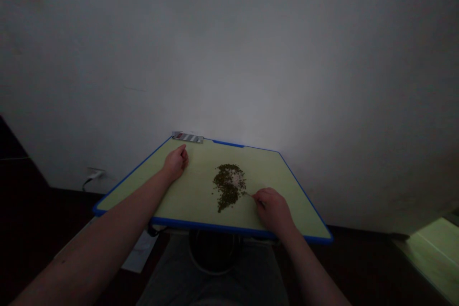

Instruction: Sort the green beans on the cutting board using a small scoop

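Note:
A pale green board [186, 196] with a blue rim lies in front of me. On it sits a pile of small dark green grains [227, 189] with a pale pinkish patch [237, 179] in it. My right hand [274, 210] rests on the board just right of the pile, fingers pinched on a thin stick [248, 194] whose tip points into the grains. My left hand [176, 161] lies on the board's far left part, fingers curled in a loose fist, with nothing seen in it.
A small striped strip [187, 137] lies at the board's far edge against a plain white wall [251, 57]. A wall socket with a cable [93, 175] is low at the left. A round dark object [211, 251] sits under the board's near edge.

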